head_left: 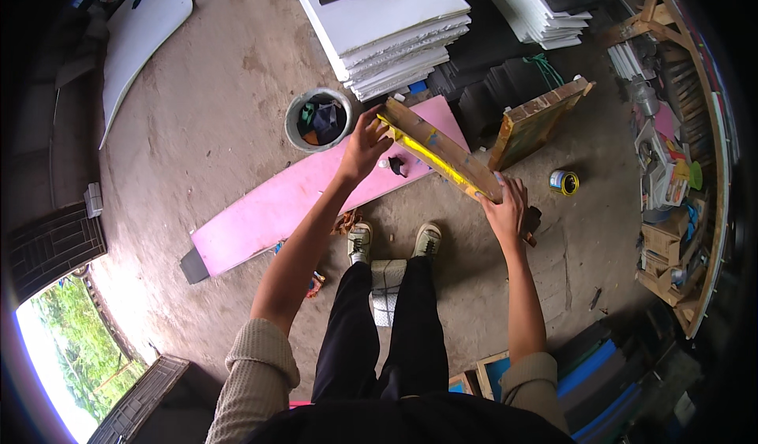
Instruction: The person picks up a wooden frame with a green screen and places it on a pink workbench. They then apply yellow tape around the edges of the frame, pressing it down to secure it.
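Both hands [365,145] [505,207] gripping wood plank [438,158] at its ends, above pink board [308,195]; mid-carry. Next: needs steady level hold.

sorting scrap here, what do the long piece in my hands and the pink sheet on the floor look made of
Long piece, held by left hand and right hand: looks like rough wood, brown and paint-stained, with a glossy yellow strip, maybe tape. Pink sheet: probably foam board, matte, flat and thick-edged; hard to be sure.

Colourful boxes [671,177] stacked on right-hand shelving [705,231]; labelled yellow-blue tin [564,182] on floor.
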`<state>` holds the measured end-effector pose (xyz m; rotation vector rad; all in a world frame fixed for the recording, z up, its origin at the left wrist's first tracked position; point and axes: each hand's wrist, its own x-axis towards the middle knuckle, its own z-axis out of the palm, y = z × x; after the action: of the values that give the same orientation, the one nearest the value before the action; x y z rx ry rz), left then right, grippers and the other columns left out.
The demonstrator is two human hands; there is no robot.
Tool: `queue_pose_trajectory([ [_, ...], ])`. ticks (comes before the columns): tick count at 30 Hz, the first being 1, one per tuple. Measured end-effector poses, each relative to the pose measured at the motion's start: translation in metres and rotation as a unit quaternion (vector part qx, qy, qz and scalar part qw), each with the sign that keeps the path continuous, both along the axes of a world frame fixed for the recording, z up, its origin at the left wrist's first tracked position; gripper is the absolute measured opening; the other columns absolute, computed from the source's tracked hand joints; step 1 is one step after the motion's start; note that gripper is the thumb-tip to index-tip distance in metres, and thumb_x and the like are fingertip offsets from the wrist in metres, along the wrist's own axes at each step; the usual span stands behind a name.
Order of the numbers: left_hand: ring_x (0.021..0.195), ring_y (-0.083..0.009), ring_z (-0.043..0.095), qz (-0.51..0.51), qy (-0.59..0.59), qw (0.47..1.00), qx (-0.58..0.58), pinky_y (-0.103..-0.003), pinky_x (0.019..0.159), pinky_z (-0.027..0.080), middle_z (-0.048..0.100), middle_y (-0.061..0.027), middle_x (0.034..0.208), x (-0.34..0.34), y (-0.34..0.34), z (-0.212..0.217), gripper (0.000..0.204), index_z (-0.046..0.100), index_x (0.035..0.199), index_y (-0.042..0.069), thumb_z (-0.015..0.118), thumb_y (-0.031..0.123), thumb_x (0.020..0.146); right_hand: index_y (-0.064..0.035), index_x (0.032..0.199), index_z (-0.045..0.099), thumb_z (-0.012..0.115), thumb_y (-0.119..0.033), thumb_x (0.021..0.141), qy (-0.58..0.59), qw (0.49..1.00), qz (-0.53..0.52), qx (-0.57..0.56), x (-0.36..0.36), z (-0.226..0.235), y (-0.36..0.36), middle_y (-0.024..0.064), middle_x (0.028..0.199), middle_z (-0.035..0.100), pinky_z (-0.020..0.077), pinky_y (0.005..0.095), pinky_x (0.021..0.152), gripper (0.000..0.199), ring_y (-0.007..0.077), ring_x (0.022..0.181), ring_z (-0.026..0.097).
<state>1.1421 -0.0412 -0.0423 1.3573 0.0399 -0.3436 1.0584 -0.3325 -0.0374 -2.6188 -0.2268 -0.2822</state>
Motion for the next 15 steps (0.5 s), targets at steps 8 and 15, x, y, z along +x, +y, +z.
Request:
queue_pose_trajectory([
  [8,0.127,-0.0251,0.033,0.044,0.047,0.997,-0.04,-0.033,0.098,0.036,0.03,-0.0151,0.136,0.02,0.012,-0.069,0.068,0.018,0.135,0.008,0.047,-0.016,0.078,-0.0029,0.11,0.052,0.075,-0.009,0.061,0.069,0.998,0.008,-0.015,0.037,-0.056,0.023,0.0117,0.097,0.058,0.0405,0.042,0.083,0.055,0.0297,0.092,0.051],
  [15,0.123,-0.0322,0.04,0.038,-0.04,0.991,0.118,-0.034,0.094,0.04,0.027,-0.0224,0.14,0.043,0.0,-0.113,0.089,0.005,0.142,0.019,0.061,-0.001,0.076,0.0025,0.117,0.047,0.07,-0.005,0.069,0.124,0.99,-0.021,-0.055,0.07,-0.058,0.023,0.017,0.107,0.053,0.0398,0.042,0.089,0.054,0.0333,0.102,0.048],
])
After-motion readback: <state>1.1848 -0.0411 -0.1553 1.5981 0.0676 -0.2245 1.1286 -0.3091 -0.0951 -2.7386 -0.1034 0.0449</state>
